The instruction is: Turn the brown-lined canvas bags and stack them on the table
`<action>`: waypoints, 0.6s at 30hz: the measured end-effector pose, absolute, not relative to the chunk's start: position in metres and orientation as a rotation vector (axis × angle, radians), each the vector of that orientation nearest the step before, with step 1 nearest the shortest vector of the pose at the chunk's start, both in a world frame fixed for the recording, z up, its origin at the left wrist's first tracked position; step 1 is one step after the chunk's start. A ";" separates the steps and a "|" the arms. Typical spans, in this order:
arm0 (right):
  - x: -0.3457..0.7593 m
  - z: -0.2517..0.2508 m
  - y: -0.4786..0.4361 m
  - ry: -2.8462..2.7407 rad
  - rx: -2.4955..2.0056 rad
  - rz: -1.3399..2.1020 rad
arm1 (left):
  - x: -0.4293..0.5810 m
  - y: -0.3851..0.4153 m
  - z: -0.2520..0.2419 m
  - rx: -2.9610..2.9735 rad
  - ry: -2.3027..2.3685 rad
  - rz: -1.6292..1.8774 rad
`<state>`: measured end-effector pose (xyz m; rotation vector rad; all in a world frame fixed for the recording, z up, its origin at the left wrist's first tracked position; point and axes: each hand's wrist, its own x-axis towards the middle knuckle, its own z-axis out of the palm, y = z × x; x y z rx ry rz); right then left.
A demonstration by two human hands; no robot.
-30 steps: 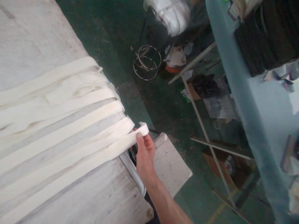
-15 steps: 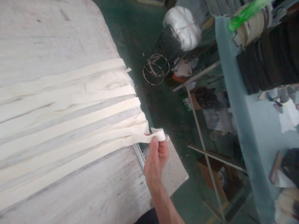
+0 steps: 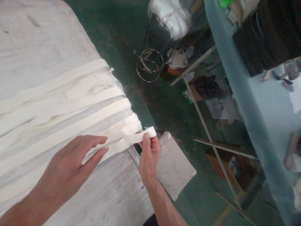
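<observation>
Several long cream fabric strips [image 3: 103, 116] lie side by side across a worn, whitish table [image 3: 113, 188] and reach its right edge. My right hand [image 3: 150, 153] pinches the end of the nearest fabric strip [image 3: 135, 138] just past that edge, thumb on top, with the end folded back in a loop. My left hand [image 3: 75, 163] is above the same strips, farther left. Its thumb and fingers are apart, with nothing seen between them; whether the fingertips touch the cloth I cannot tell.
Beyond the table edge is a pale board [image 3: 176, 166], low down. A wire stand [image 3: 150, 64] carries a white wrapped bundle [image 3: 174, 18] on the green floor. To the right, a blue-covered table [image 3: 235, 94] holds dark rolls [image 3: 265, 40], with cardboard boxes [image 3: 225, 169] beneath.
My left hand has come into view from the lower left, over the strips. The right hand still pinches the strip end. The whole view has shifted a little.
</observation>
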<state>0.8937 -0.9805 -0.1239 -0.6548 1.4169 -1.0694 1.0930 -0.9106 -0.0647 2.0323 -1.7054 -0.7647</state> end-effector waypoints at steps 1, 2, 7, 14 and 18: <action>0.894 -0.125 -0.980 1.437 -0.647 -1.072 | 1.091 -0.928 -0.069 2.011 -1.699 -0.787; 0.894 -0.126 -0.980 1.454 -0.635 -1.076 | 1.089 -0.946 -0.072 1.989 -1.733 -0.861; 0.897 -0.123 -0.982 1.423 -0.554 -1.066 | 1.081 -1.010 -0.070 1.995 -1.841 -1.162; 0.900 -0.112 -0.986 1.397 -0.518 -1.088 | 1.071 -1.038 -0.069 2.271 -1.809 -1.047; 0.902 -0.112 -0.986 1.403 -0.522 -1.071 | 1.072 -1.045 -0.074 2.156 -1.861 -1.133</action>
